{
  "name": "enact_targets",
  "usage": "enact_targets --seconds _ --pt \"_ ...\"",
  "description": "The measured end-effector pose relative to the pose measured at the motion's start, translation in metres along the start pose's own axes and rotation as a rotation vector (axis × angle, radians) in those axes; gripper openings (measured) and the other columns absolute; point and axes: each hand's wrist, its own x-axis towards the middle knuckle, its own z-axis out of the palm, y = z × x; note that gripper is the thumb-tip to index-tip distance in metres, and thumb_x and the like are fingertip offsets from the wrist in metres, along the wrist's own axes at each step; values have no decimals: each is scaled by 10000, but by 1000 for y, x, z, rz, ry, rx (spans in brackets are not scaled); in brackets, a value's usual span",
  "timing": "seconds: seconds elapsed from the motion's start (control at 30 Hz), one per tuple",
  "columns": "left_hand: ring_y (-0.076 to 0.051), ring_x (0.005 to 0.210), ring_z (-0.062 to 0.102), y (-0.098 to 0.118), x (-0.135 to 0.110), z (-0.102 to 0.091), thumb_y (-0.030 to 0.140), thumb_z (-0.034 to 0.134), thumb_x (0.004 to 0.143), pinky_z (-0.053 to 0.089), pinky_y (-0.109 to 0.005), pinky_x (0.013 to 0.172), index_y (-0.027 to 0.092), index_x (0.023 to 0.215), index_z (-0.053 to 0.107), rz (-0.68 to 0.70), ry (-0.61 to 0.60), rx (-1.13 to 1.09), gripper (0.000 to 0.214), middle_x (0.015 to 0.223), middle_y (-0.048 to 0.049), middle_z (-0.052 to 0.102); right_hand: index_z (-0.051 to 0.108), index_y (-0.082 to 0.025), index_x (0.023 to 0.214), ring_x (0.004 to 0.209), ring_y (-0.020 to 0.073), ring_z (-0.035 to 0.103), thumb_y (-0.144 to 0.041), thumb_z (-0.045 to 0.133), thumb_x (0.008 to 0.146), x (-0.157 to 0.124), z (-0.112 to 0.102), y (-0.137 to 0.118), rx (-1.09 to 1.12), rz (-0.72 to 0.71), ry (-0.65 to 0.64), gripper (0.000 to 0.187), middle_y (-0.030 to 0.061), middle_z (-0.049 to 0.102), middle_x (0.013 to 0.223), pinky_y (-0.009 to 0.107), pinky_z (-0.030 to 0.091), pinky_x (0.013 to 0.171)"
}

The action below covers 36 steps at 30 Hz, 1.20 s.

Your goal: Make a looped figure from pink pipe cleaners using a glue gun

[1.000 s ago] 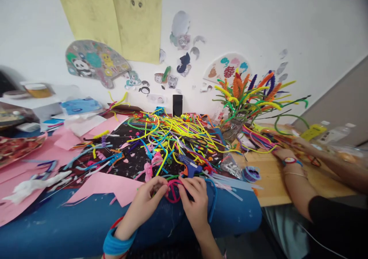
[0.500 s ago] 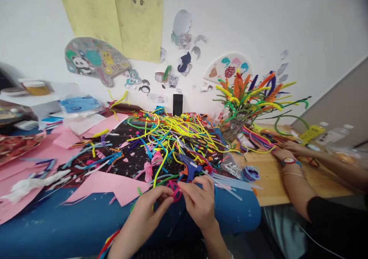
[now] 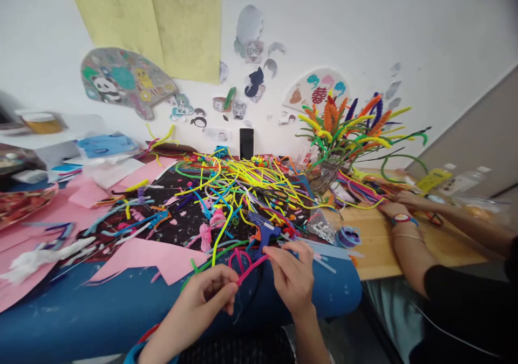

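Observation:
My left hand (image 3: 206,295) pinches the near end of a pink pipe cleaner (image 3: 247,264) at the table's front edge. My right hand (image 3: 292,275) pinches the same pipe cleaner at its far end, where it bends into a loop. The pink strand is stretched straight between both hands. A blue glue gun (image 3: 265,233) lies just behind my right hand. A big tangle of yellow, green and blue pipe cleaners (image 3: 238,186) covers the black mat (image 3: 178,229) beyond.
Pink paper sheets (image 3: 149,256) lie on the blue table (image 3: 101,310) at left. A vase of pipe-cleaner flowers (image 3: 348,132) stands at right. Another person's hands (image 3: 399,207) work on the wooden table (image 3: 380,245). A phone (image 3: 246,143) leans on the wall.
The pink loop has been pulled out into a straighter strand. My hands moved apart, the left one drawing back toward me. The view shifted slightly upward.

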Motion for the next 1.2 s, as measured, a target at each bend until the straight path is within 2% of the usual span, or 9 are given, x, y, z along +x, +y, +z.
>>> enact_targets --seconds 0.2,0.33,0.47,0.67,0.77,0.93,1.03,1.13,1.2 --pt "-136 605 655 -1 -2 4 560 585 897 477 -243 641 139 921 639 -31 -236 -227 426 655 -18 670 703 -212 1090 870 211 572 -65 556 923 -2 -1 -4 68 -25 -49 266 18 777 946 391 446 839" --pt "-106 507 610 -8 -2 9 577 564 905 411 -213 559 141 809 628 -58 -234 -248 451 580 8 617 702 -197 1119 939 210 586 -115 550 944 0 -1 -12 96 -83 -119 246 41 769 1044 396 458 880" --pt "-92 473 551 -12 -4 11 610 573 882 380 -211 545 149 800 622 -66 -261 -262 471 536 25 579 723 -201 1061 885 173 609 -174 481 994 1 -1 -23 168 -186 -163 252 3 787 975 347 468 857" --pt "-88 444 541 -25 -6 14 586 691 805 349 -200 483 157 728 586 -62 -259 -438 448 541 19 580 707 -296 1107 702 137 618 -201 478 1005 -3 4 -27 120 -112 -98 268 -72 795 807 369 406 798" --pt "-97 429 557 -28 -5 15 572 730 774 346 -196 449 161 693 581 -33 -262 -508 444 539 14 581 716 -288 1057 677 134 617 -195 539 985 -5 4 -25 90 -76 -88 213 -78 795 798 380 385 821" --pt "-121 517 608 -14 -7 4 523 651 868 422 -225 550 156 676 657 37 -133 -217 414 555 -32 662 714 -253 984 697 146 610 -199 586 967 -5 0 -17 65 -89 -131 139 -63 797 828 386 385 825" --pt "-124 542 615 -5 -11 -5 448 645 894 442 -228 578 160 686 689 53 -158 2 359 572 -32 685 703 -259 994 698 149 602 -233 617 955 -2 -1 -10 33 -116 -160 99 -74 789 785 390 376 849" --pt "-125 546 616 -1 -13 -11 368 630 913 457 -226 583 170 665 693 66 -154 148 323 562 -16 680 697 -269 1049 700 149 611 -187 616 948 2 -1 -3 4 -160 -183 153 -75 784 771 392 381 858" --pt "-135 598 635 2 -13 -14 325 620 918 480 -232 616 183 693 715 106 -62 215 282 628 -18 705 690 -263 1112 705 155 617 -152 599 946 6 0 1 -10 -191 -202 220 -60 785 785 393 391 845"
